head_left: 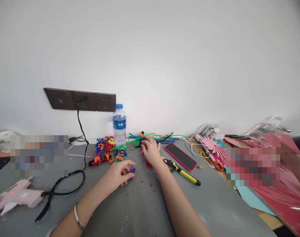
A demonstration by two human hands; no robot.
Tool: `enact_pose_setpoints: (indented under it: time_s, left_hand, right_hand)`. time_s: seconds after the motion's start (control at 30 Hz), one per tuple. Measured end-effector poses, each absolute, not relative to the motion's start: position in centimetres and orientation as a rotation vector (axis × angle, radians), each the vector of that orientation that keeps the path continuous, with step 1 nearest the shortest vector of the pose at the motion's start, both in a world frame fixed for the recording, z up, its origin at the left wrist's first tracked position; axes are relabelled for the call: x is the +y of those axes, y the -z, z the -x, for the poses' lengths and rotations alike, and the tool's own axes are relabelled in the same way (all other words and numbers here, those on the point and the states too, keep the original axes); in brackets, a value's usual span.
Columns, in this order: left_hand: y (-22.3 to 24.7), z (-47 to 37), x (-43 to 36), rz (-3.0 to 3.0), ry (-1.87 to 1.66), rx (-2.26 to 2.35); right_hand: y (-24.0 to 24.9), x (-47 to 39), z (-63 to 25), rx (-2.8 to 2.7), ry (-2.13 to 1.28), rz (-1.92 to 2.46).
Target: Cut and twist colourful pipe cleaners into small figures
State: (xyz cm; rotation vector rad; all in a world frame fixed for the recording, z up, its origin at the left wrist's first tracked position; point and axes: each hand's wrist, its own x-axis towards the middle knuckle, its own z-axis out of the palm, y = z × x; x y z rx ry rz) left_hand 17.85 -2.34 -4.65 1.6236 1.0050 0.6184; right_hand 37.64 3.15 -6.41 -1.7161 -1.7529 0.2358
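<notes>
My left hand [122,172] is closed on a small purple fuzzy piece [132,172], which looks like coiled pipe cleaner, just above the grey table. My right hand [151,150] reaches forward over the pile of green, blue and black pipe cleaners [167,139], its fingers apart. Under its palm lies a crimson fuzzy piece [148,163], partly hidden. To the left of the pile sit several colourful pipe-cleaner figures [100,147], some with orange parts. Black-and-yellow pliers [186,174] lie to the right of my right wrist.
A water bottle [119,126] stands by the wall. A phone [181,156] lies beyond the pliers. At left rests a pink glue gun [21,195] with its black cable [81,181]. Another person's hand [294,161] is at far right, among pink folded paper [213,147] and red sheets [285,205].
</notes>
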Motion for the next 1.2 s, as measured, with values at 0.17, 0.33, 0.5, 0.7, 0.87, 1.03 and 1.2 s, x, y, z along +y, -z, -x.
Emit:
enact_pose_setpoints:
  time_s: [0.17,0.33,0.5,0.7,0.87,1.03,1.2]
  left_hand:
    - [5.0,-17.8,-2.1,-1.675,-0.646,1.05]
    - [4.8,-17.6,-2.1,-1.681,-0.726,1.077]
    - [4.1,-17.7,-2.2,-1.687,-0.807,1.026]
    - [3.3,-17.7,-2.4,-1.617,-0.895,1.018]
    - [3.1,-17.5,-2.2,-1.551,-0.975,1.0]
    - [3.1,-17.6,-2.5,-1.53,-0.942,0.906]
    - [3.7,-17.8,-2.5,-1.507,-0.959,0.869]
  right_hand:
    - [6.4,3.3,-37.6,-1.715,-0.229,1.694]
    - [4.5,3.0,-37.6,-1.574,-0.049,1.415]
    - [2.3,1.8,-37.5,-1.427,-0.114,1.059]
    - [1.8,1.5,-37.4,-1.179,-0.365,0.941]
    - [0.6,1.2,-38.1,-0.992,-0.627,0.777]
    - [0.2,0.1,-37.2,-1.049,-1.02,0.626]
    - [0.2,-1.8,-33.7,-1.611,-1.31,0.641]
